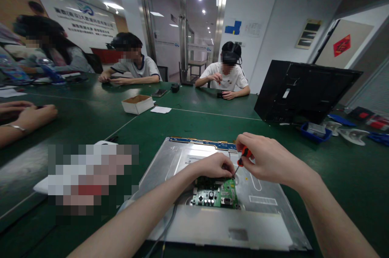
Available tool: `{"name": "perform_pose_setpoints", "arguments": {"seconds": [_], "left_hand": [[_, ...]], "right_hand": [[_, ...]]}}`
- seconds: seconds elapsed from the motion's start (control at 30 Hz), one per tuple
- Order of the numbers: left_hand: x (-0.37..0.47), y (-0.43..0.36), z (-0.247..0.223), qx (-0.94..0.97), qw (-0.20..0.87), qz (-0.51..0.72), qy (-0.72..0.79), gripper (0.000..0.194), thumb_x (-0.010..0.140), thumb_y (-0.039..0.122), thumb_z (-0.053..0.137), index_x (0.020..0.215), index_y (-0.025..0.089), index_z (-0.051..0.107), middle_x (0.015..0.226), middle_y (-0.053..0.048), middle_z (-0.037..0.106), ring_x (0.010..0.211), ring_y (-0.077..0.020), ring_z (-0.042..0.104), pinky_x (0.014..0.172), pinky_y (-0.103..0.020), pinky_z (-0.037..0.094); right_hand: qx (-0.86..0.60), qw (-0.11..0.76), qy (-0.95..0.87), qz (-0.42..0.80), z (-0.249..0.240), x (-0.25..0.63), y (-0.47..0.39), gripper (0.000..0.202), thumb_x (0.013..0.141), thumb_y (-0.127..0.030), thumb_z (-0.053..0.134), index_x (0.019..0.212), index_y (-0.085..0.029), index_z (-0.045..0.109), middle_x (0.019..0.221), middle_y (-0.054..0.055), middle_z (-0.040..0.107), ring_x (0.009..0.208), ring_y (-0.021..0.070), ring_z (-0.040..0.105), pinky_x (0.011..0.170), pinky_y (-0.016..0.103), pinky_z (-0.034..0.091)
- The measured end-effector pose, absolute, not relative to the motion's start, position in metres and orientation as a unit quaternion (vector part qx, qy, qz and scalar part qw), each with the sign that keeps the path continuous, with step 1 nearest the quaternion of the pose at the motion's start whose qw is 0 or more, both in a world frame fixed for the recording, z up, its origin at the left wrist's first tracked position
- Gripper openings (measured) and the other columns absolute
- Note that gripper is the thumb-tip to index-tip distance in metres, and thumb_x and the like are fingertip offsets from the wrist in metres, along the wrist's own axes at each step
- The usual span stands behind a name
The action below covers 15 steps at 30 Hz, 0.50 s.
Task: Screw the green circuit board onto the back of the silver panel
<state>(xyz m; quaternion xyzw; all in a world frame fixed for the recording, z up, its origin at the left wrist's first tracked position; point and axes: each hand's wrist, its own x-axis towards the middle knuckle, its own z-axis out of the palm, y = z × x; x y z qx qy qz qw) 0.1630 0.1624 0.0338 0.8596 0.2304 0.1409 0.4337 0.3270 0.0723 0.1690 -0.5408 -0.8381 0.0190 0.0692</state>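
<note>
A silver display panel lies flat on the green table in front of me, with a green circuit board on its back. My right hand grips a screwdriver with an orange and black handle. Its shaft slants down to the upper right corner of the board. Close beside the tip, my left hand rests at the board's top edge with fingers curled together; whatever they hold, if anything, is hidden. Along the panel's far edge runs a blue circuit strip.
Dark cables trail off the panel's near left side. A black monitor stands at the right, near a blue tray. An open white box sits farther back. Several people sit around the table; a co-worker's hands are at the left.
</note>
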Motion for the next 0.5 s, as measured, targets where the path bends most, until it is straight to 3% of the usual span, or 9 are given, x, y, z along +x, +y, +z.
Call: {"name": "perform_pose_setpoints", "arguments": {"seconds": [0.27, 0.5], "left_hand": [[0.1642, 0.1619, 0.0338, 0.857, 0.438, 0.14, 0.233, 0.015, 0.076, 0.004, 0.066, 0.077, 0.015, 0.076, 0.072, 0.001, 0.07, 0.069, -0.0134, 0.061, 0.066, -0.02, 0.043], [0.1629, 0.1619, 0.0365, 0.856, 0.444, 0.132, 0.232, 0.015, 0.076, 0.005, 0.066, 0.076, 0.015, 0.076, 0.073, 0.001, 0.071, 0.07, -0.0142, 0.062, 0.069, -0.021, 0.044]], "right_hand": [[-0.562, 0.044, -0.826, -0.002, 0.1689, 0.3262, 0.0723, 0.015, 0.087, -0.015, 0.059, 0.099, -0.022, 0.057, 0.096, 0.004, 0.068, 0.08, 0.0204, 0.063, 0.059, 0.028, 0.03], [-0.583, 0.016, -0.81, -0.055, 0.1678, 0.3198, 0.075, 0.012, 0.094, -0.034, 0.06, 0.099, -0.023, 0.06, 0.092, 0.004, 0.072, 0.079, 0.0252, 0.068, 0.056, 0.029, 0.026]]}}
